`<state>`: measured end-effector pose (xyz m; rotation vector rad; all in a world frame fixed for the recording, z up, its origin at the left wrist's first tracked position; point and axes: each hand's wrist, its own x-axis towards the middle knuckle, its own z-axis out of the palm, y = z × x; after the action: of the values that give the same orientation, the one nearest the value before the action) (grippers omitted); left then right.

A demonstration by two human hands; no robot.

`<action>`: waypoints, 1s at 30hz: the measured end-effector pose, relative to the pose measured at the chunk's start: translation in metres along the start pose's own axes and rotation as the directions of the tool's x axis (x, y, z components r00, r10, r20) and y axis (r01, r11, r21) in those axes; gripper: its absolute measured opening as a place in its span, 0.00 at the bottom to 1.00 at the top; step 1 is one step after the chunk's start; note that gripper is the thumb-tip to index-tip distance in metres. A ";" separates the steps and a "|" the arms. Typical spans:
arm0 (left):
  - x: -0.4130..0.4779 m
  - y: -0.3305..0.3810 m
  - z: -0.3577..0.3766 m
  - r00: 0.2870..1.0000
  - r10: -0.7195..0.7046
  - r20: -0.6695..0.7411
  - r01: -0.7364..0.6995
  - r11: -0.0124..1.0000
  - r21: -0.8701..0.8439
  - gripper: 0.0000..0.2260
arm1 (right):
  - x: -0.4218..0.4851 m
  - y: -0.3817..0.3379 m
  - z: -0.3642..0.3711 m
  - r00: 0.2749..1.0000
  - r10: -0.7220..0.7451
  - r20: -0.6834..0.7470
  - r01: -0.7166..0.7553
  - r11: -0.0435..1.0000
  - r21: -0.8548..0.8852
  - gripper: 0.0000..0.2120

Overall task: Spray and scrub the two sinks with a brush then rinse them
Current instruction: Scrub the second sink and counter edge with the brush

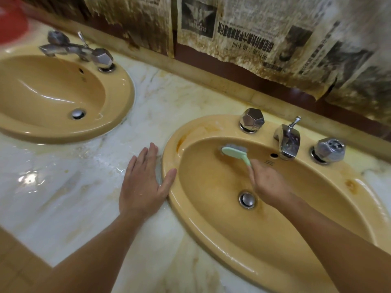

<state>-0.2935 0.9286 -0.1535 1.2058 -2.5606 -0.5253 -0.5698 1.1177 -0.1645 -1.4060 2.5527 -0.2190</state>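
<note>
Head view. Right hand (267,182) grips the handle of a brush (237,154), fingers curled round it; the lower handle is hidden inside the fist. Brush: pale green plastic back, smooth, oval head, curved slim handle; the bristles read as a grey blur against the back wall of the right sink (190,220), just beyond the fingers. How far the bristles press on the glaze cannot be judged.

Right sink: oval basin, glossy mustard-yellow ceramic, wet sheen, brownish-orange staining on the rim and inner wall. Round metal drain plug (247,199) sits just left of the right wrist. Beyond the hand, chrome spout (287,142) with a thin lift rod, flanked by two faceted chrome knobs; the right-hand knob looks different on top, detail unclear.

Left hand (146,185) lies flat, fingers straight and together, palm down on the wet tabletop (63,187), thumb tip touching the right sink's rim; it holds nothing.

Tabletop: pale veined marble, glossy with water film, yellowish stains.

Well left of the left hand, left sink (118,115): same oval yellow ceramic, cleaner-looking, chrome tap set blurred.

Wall behind: stained, ragged-edged newspaper sheets (243,34), print mostly illegible. Red object at top-left corner, cut off.
</note>
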 end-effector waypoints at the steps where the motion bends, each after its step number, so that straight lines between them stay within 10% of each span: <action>1: 0.000 0.000 0.000 1.000 -0.001 -0.001 0.001 1.000 -0.002 0.39 | -0.001 0.004 0.000 1.000 0.017 0.006 -0.017 1.000 -0.006 0.10; 4: 0.000 0.001 0.000 1.000 0.001 -0.005 -0.001 1.000 -0.004 0.40 | -0.005 0.009 -0.002 0.975 0.103 0.198 -0.078 0.989 -0.127 0.14; 30: -0.001 0.000 -0.003 0.999 0.032 0.007 -0.032 0.998 0.045 0.40 | -0.032 0.014 0.000 0.954 0.286 0.093 -0.267 0.948 -0.173 0.15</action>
<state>-0.2922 0.9289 -0.1509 1.1779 -2.6060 -0.4671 -0.5640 1.1525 -0.1640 -1.0521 2.6775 0.1127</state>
